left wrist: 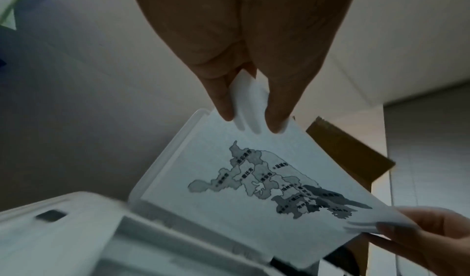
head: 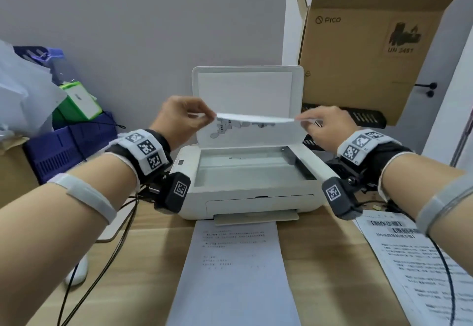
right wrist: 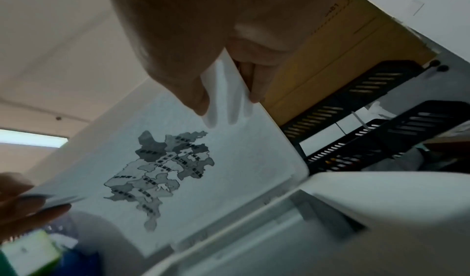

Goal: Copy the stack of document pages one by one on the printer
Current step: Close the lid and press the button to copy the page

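Both of my hands are up over the printer (head: 245, 187), holding one sheet (head: 256, 118) between them above the open scanner glass (head: 252, 165). My left hand (head: 180, 119) pinches the sheet's left edge between thumb and fingertips; in the left wrist view I see the fingertips (left wrist: 225, 107) closed on the paper's corner, with the paper creased slightly between them. My right hand (head: 323, 129) pinches the opposite edge the same way, and the right wrist view shows the thumb and fingers (right wrist: 193, 97) curled tight on that margin. The sheet hangs roughly level, well clear of the glass, printed side down: from below, both wrist cameras show a grey shaded map (left wrist: 274, 182) with small labels I can't read. The printer lid (head: 247, 90) stands raised behind the sheet, nearly upright.

A printed page (head: 236, 261) lies in front of the printer, its top edge at the output tray (head: 256, 217), running down the wooden desk (head: 320, 261) toward me. The stack of pages (head: 409, 256) with bold headings lies on the desk to my right, partly under my right forearm. A big cardboard box (head: 371, 44) stands behind the printer on the right, above black slotted trays (right wrist: 356, 91). On the left I see a blue crate (head: 66, 146) and a green and white box (head: 79, 100).
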